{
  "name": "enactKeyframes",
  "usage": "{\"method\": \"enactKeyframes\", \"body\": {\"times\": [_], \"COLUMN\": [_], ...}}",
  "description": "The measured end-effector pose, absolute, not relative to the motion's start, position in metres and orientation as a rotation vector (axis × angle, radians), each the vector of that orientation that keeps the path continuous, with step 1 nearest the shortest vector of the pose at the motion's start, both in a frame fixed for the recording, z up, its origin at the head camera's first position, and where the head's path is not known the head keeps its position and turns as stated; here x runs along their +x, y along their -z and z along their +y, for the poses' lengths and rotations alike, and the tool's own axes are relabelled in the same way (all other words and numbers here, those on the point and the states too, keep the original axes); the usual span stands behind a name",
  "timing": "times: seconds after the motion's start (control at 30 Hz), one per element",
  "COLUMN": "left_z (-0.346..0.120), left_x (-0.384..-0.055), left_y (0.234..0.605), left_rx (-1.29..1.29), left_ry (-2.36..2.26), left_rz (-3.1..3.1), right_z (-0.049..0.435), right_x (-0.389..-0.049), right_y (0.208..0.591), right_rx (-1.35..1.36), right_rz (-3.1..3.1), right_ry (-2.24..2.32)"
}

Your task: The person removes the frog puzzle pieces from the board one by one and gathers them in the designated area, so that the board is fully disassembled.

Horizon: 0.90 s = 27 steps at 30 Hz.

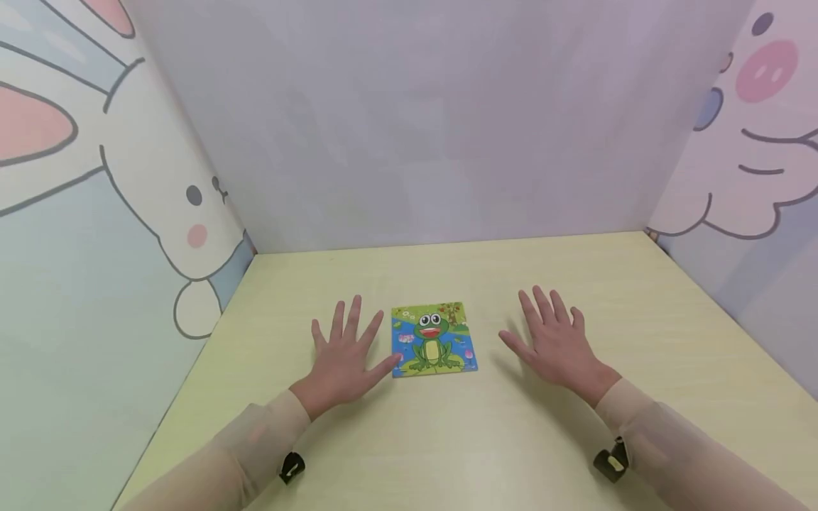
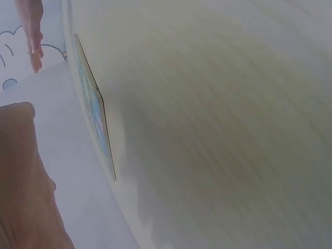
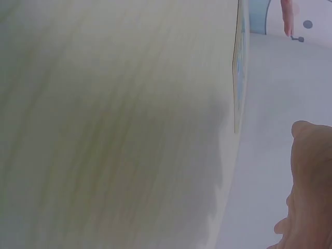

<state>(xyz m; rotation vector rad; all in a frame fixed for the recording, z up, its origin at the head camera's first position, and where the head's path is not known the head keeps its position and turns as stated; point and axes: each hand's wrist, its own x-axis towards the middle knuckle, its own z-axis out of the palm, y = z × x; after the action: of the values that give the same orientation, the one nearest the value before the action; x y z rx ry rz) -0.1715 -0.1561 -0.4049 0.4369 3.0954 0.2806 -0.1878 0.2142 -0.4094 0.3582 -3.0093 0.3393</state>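
A thin square frog picture puzzle (image 1: 432, 341) lies flat on the pale wooden table (image 1: 441, 440), with a green frog on a lily pad against blue water. To its left, my left hand (image 1: 345, 365) hovers palm down with the fingers spread, the thumb tip overlapping the puzzle's left edge in the head view. My right hand (image 1: 556, 348) is held over the table to the right of the puzzle, fingers spread, holding nothing. In the left wrist view the puzzle (image 2: 96, 106) shows nearly edge-on; the right wrist view catches only its thin edge (image 3: 238, 72).
A plain pale wall (image 1: 415, 128) rises behind the table's far edge. Side panels carry a cartoon rabbit (image 1: 160, 199) at left and a cartoon pig (image 1: 754, 121) at right. Black straps (image 1: 292, 467) show at both sleeves.
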Motion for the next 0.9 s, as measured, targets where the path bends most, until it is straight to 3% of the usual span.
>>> {"method": "enactKeyframes", "body": {"times": [0.9], "left_z": [-0.141], "left_x": [-0.161], "left_y": [0.413], "left_rx": [0.687], "left_ry": [-0.252], "left_rz": [2.803], "right_z": [0.174], "right_x": [-0.216], "right_y": [0.413], "right_rx": [0.604], "right_rz": [-2.93], "right_ry": [-0.383]}}
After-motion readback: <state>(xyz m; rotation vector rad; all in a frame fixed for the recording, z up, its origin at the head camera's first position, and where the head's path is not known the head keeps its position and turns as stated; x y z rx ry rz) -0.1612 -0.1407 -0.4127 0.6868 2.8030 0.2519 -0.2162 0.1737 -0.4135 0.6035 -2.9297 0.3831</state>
